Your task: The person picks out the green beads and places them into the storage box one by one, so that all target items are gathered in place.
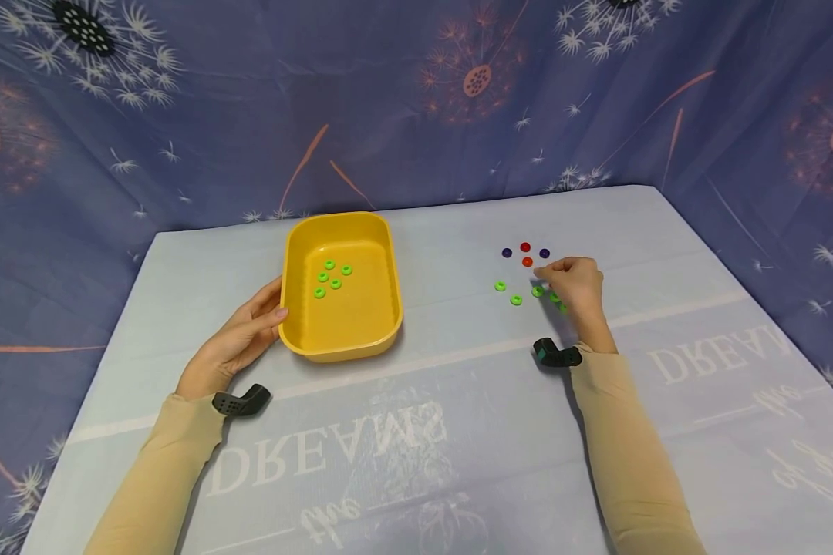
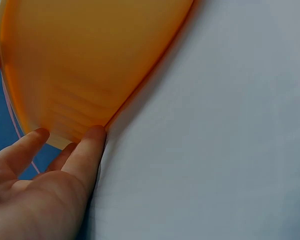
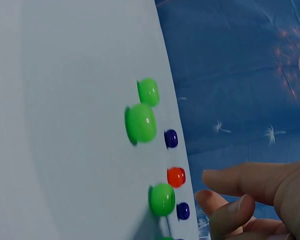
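Note:
My left hand [image 1: 239,339] holds the left side of a yellow plastic tray [image 1: 296,324], thumb at the rim. In the left wrist view, the fingers of that hand [image 2: 45,195] touch the tray's outer wall [image 2: 90,65]. Several small green beads [image 1: 335,284] lie in the tray. My right hand [image 1: 576,287] hovers over loose beads on the table, forefinger extended; in the right wrist view, no bead shows between thumb and forefinger. Near that hand are several green beads [image 1: 517,300], two red beads [image 1: 525,247] and two dark purple beads [image 1: 507,253].
A pale cloth with printed lettering covers the table [image 1: 458,432]. Behind it hangs a blue curtain [image 1: 389,100] with dandelion prints. Each wrist carries a black camera, one on the left [image 1: 241,401] and one on the right [image 1: 555,354].

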`<act>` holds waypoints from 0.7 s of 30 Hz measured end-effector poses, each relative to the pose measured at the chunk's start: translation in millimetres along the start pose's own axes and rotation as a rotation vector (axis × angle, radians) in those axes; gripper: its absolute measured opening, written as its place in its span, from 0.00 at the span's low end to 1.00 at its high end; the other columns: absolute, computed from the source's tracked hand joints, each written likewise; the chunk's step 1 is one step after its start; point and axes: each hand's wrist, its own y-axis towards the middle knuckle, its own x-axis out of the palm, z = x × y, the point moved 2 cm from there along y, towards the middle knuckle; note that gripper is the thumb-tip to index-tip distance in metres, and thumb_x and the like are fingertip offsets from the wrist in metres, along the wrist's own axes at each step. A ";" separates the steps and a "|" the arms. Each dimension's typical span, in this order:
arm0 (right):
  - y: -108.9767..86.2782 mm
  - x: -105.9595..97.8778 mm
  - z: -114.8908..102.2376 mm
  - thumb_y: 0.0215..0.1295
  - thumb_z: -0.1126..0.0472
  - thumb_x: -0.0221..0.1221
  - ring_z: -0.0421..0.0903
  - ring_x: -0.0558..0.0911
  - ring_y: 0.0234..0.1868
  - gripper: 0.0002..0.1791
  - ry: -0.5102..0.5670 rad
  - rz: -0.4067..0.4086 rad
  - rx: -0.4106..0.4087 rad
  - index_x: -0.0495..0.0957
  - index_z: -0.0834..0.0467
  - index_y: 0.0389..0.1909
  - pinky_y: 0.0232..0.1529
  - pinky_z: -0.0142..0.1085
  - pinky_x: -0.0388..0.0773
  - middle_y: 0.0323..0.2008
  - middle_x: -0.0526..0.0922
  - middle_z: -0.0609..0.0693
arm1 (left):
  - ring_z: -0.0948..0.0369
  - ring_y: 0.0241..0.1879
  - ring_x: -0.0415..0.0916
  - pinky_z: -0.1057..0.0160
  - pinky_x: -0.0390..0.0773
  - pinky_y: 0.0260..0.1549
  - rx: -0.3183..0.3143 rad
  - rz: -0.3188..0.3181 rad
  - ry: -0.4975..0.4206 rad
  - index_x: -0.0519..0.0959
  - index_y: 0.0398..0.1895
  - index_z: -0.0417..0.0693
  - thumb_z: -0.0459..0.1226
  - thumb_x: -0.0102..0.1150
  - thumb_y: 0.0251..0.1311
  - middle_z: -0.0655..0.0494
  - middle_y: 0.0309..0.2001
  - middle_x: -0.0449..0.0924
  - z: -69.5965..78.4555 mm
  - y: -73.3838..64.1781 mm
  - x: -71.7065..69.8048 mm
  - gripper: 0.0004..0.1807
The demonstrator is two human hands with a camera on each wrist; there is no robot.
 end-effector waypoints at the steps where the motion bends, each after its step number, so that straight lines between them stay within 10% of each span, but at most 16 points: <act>1: 0.0 -1.0 0.9 0.63 0.51 0.64 0.44 0.76 0.28 0.20 0.001 -0.001 0.005 0.84 0.65 0.42 0.25 0.32 0.72 0.30 0.84 0.51 | 0.63 0.66 0.62 0.69 0.73 0.61 -0.003 0.000 -0.006 0.32 0.79 0.43 0.28 0.46 0.73 0.38 0.78 0.26 0.1 0.0 0.2 0.42; 10: 2.2 -8.5 5.9 0.58 0.50 0.68 0.49 0.69 0.40 0.23 -0.070 -0.096 0.027 0.82 0.65 0.44 0.34 0.37 0.68 0.50 0.78 0.59 | 0.63 0.66 0.62 0.69 0.72 0.62 0.000 0.008 0.012 0.33 0.79 0.42 0.28 0.46 0.73 0.38 0.78 0.26 0.0 0.1 1.7 0.42; 21: 3.6 -11.3 10.1 0.52 0.50 0.74 0.47 0.71 0.35 0.23 -0.063 -0.173 0.051 0.81 0.60 0.43 0.34 0.37 0.69 0.33 0.76 0.48 | 0.63 0.66 0.64 0.69 0.73 0.61 -0.012 0.008 -0.003 0.33 0.80 0.44 0.29 0.46 0.73 0.39 0.79 0.27 0.5 0.2 2.2 0.42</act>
